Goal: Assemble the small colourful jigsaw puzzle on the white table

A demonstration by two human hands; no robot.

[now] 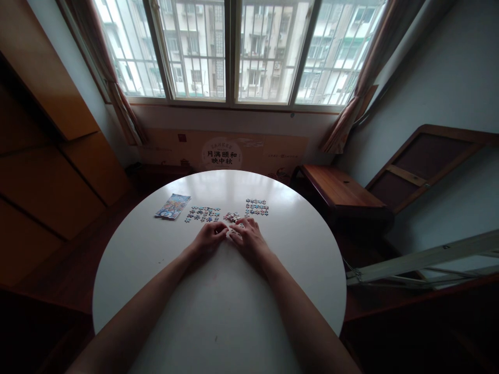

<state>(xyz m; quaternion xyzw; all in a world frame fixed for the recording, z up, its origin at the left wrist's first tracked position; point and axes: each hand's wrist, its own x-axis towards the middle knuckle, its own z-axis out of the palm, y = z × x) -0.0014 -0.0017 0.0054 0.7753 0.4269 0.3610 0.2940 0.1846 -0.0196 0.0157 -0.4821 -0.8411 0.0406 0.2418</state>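
Note:
My left hand (211, 235) is curled at the middle of the round white table, thumb and fingertips pressed together. Whatever may be between them is too small to make out. Close beside it, my right hand (249, 236) rests with its fingers apart, over a few small jigsaw pieces. Just beyond my fingertips lies a small heap of loose jigsaw pieces (232, 217). Rows of separate jigsaw pieces (202, 213) are spread out to the left of the heap. More jigsaw pieces (257, 207) lie in rows on the right.
A colourful printed sheet or packet (173, 206) lies on the left of the white table (156, 291). Beyond the table's right edge stands a wooden bench (339, 185). Wooden cabinets (89, 171) are on the left, and a barred window (230, 52) is ahead.

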